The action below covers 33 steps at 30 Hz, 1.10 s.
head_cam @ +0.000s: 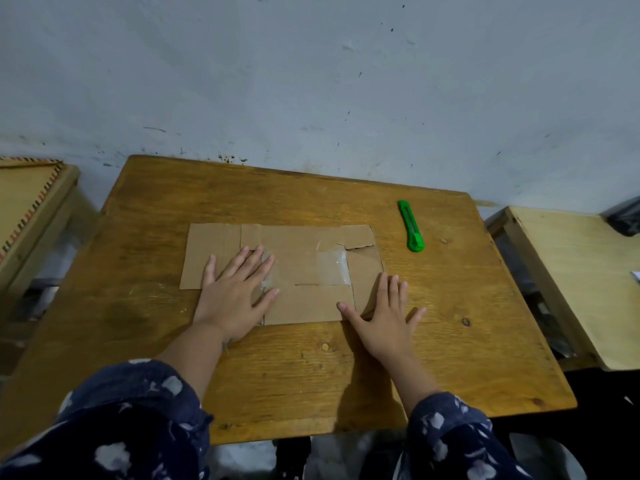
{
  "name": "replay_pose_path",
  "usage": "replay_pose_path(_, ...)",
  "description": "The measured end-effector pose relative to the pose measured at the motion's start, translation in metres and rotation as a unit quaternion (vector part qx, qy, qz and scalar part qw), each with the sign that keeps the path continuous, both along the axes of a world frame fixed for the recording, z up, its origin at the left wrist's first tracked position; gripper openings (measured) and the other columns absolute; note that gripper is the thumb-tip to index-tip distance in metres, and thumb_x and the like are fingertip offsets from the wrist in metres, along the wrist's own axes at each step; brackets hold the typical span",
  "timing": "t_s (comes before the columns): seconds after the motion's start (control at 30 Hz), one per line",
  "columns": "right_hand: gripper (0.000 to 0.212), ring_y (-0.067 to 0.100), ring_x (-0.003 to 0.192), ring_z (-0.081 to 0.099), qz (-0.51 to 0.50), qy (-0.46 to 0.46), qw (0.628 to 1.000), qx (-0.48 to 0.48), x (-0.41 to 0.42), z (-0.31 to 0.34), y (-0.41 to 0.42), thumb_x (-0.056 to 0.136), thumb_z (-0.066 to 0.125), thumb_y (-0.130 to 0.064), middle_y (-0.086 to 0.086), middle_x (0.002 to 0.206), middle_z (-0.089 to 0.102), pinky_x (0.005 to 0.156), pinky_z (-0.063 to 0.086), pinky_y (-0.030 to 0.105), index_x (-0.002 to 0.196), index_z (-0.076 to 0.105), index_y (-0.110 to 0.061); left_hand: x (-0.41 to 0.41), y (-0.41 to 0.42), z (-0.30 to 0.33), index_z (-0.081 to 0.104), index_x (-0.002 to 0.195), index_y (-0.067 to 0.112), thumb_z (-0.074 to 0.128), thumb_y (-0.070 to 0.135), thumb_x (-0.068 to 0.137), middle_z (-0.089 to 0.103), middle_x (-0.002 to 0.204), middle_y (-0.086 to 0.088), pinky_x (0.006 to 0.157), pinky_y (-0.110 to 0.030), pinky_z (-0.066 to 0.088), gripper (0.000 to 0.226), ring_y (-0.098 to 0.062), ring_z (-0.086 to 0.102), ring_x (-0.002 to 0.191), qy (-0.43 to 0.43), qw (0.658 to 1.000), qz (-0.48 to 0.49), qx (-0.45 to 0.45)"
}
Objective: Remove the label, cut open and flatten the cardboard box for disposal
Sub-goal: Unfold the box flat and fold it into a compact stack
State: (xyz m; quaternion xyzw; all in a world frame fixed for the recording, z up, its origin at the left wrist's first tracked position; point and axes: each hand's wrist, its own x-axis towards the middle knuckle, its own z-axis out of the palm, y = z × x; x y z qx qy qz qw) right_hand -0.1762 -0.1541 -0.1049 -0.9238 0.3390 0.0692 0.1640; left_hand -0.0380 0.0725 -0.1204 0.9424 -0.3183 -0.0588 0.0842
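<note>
Both hands flat, I see: left hand palm down on cardboard box, fingers spread, gripping nothing; right hand same, splayed across box's near right corner and worktop. Box lies flattened mid-worktop, clear tape patches showing. Green box cutter lies apart, right of box.

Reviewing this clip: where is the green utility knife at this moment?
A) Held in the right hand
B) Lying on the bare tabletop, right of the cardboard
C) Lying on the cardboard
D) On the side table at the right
B. The green utility knife lies alone on the wooden table, right of the flattened cardboard, while the left hand and right hand press flat, palms down.
</note>
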Motion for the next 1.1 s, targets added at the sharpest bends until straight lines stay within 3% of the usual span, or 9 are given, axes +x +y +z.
replay_pose_path(0.17,0.121,0.015,0.143,-0.024,-0.02,-0.028,0.999,-0.005,0.002,0.002,-0.022,0.065,0.031,-0.091,-0.003,0.159,-0.019,0.107,-0.022,0.059,0.15,-0.016,-0.018,0.001,-0.001,-0.002,0.003,0.15,0.041,-0.004,0.069,0.085,-0.006,0.157,0.017,0.115,-0.052,-0.008,0.071,-0.004,-0.01,0.145,-0.01,1.0,0.002,-0.016)
replay_pose_path(0.3,0.107,0.015,0.141,-0.03,0.009,0.007,1.0,-0.018,0.001,0.0,-0.03,0.068,0.018,-0.091,-0.003,0.158,-0.021,0.102,-0.027,0.061,0.152,0.003,-0.026,0.001,-0.001,-0.001,0.005,0.15,0.04,-0.002,0.069,0.086,-0.005,0.157,0.017,0.115,-0.053,-0.007,0.07,-0.004,-0.009,0.145,-0.014,1.0,0.005,-0.017)
replay_pose_path(0.43,0.092,0.011,0.143,-0.024,0.026,-0.089,0.995,0.028,0.005,0.005,-0.022,0.071,0.02,-0.086,-0.009,0.159,-0.011,0.106,-0.025,0.058,0.148,0.021,-0.037,0.001,-0.001,-0.001,0.003,0.15,0.041,-0.003,0.069,0.086,-0.005,0.158,0.016,0.115,-0.053,-0.007,0.07,-0.005,-0.009,0.145,-0.011,1.0,0.005,-0.017)
replay_pose_path(0.57,0.088,0.005,0.144,-0.015,0.066,-0.176,0.976,0.112,0.018,0.017,-0.001,0.076,0.026,-0.08,-0.015,0.159,-0.005,0.114,-0.015,0.049,0.15,0.008,-0.036,0.002,-0.001,-0.003,0.007,0.15,0.041,0.0,0.069,0.087,-0.003,0.158,0.017,0.115,-0.054,-0.006,0.069,-0.005,-0.007,0.145,-0.011,1.0,0.003,-0.023)
replay_pose_path(0.67,0.094,0.004,0.145,-0.012,0.108,-0.173,0.968,0.145,0.031,0.023,0.019,0.077,0.023,-0.079,-0.014,0.159,-0.008,0.116,-0.013,0.042,0.151,-0.002,-0.029,0.002,-0.001,-0.004,0.007,0.15,0.042,0.003,0.068,0.088,-0.002,0.159,0.016,0.115,-0.054,-0.006,0.067,-0.005,-0.006,0.145,-0.011,1.0,0.003,-0.025)
replay_pose_path(0.8,0.099,0.006,0.144,-0.018,0.188,-0.113,0.97,0.109,0.048,0.018,0.028,0.075,0.013,-0.083,-0.008,0.158,-0.016,0.116,-0.015,0.042,0.15,-0.012,-0.023,0.003,-0.001,-0.003,0.01,0.15,0.041,0.007,0.067,0.089,0.0,0.159,0.015,0.114,-0.054,-0.007,0.067,-0.006,-0.005,0.146,-0.013,1.0,-0.001,-0.027)
replay_pose_path(0.97,0.078,0.005,0.14,-0.026,0.226,-0.047,0.971,0.066,0.085,0.018,0.021,0.092,0.016,-0.064,-0.004,0.158,-0.019,0.117,-0.016,0.045,0.149,-0.015,-0.019,0.002,0.0,-0.001,0.009,0.15,0.041,0.007,0.066,0.089,-0.001,0.159,0.015,0.115,-0.054,-0.008,0.066,-0.006,-0.007,0.146,-0.015,1.0,-0.003,-0.025)
replay_pose_path(1.1,0.073,0.008,0.141,-0.024,0.237,-0.034,0.97,0.031,0.122,0.014,0.015,0.095,0.013,-0.058,0.0,0.158,-0.019,0.117,-0.016,0.044,0.15,-0.013,-0.016,0.002,0.001,-0.001,0.008,0.15,0.04,0.008,0.066,0.091,-0.001,0.16,0.013,0.115,-0.055,-0.007,0.065,-0.008,-0.008,0.146,-0.014,1.0,-0.007,-0.021)
